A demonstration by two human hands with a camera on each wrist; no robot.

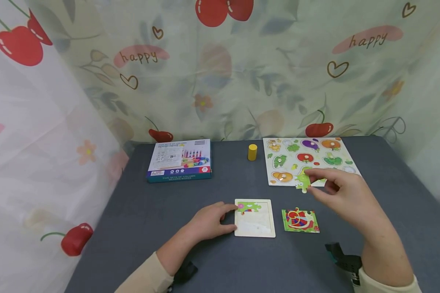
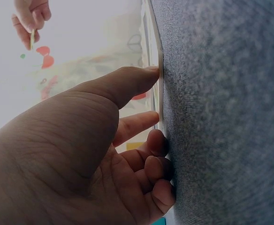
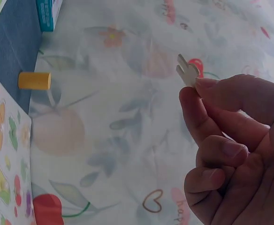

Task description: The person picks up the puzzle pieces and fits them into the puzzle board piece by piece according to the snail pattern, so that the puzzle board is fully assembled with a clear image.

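Observation:
My right hand (image 1: 346, 195) pinches a green jigsaw piece (image 1: 302, 181) between thumb and fingertips, raised in front of the vegetable board. Edge-on in the right wrist view, the jigsaw piece (image 3: 187, 72) shows its pale side. My left hand (image 1: 210, 219) touches the left edge of a square puzzle tray (image 1: 254, 226) with thumb and index finger; in the left wrist view the left hand's (image 2: 95, 136) other fingers bend loosely by the table. Green joined pieces (image 1: 250, 206) lie along the tray's top left. Right of the tray lie several overlapping red-and-green puzzle pieces (image 1: 300, 221).
A vegetable peg board (image 1: 273, 173) lies at the back right. Beside it stands a yellow cylinder (image 1: 252, 152). A flat bead-toy box (image 1: 179, 160) sits at the back left. Patterned curtain (image 1: 220, 73) hangs behind the grey table (image 1: 132, 244).

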